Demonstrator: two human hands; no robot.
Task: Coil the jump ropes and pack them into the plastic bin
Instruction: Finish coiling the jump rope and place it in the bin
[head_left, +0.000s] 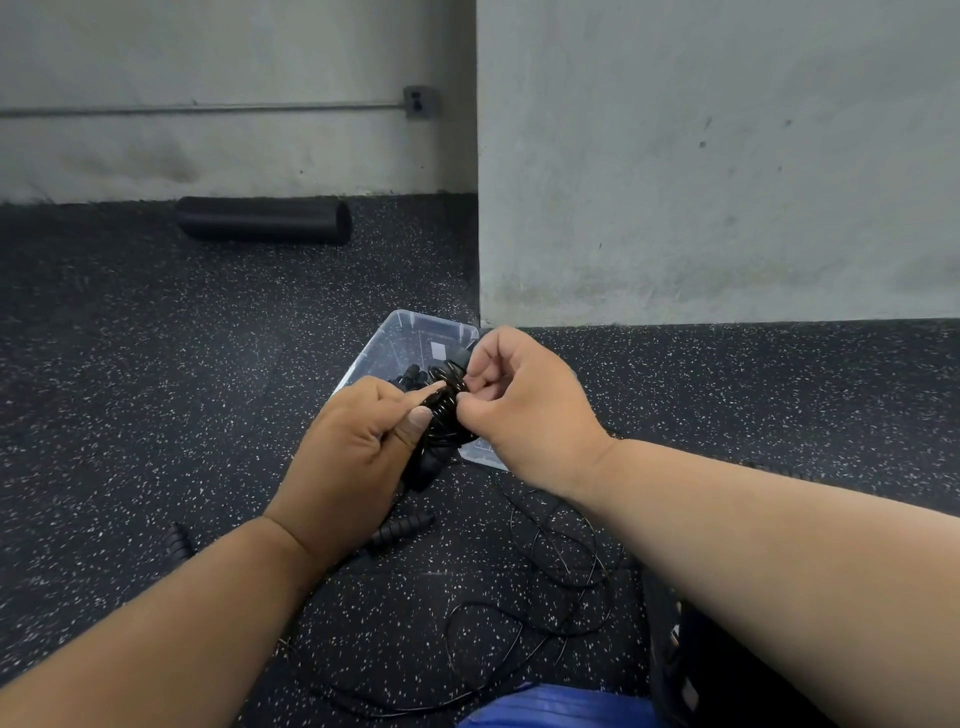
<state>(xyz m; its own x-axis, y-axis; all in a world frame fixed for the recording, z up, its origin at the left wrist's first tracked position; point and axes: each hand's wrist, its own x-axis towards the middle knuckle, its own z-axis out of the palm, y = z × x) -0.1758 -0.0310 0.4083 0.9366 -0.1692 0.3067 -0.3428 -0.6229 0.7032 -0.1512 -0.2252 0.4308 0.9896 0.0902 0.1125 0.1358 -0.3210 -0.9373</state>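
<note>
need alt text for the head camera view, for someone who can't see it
Two hands hold a black coiled jump rope above a clear plastic bin: the left hand grips it, the right hand pinches it. More rope lies loose on the speckled floor.

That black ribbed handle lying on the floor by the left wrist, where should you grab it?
Probably around the ribbed middle of the loose handle, coming down from above. It lies flat on the floor with its long side bare, and the ridges should stop slipping. The left hand is nearest, but it now holds the coiled rope.
</note>
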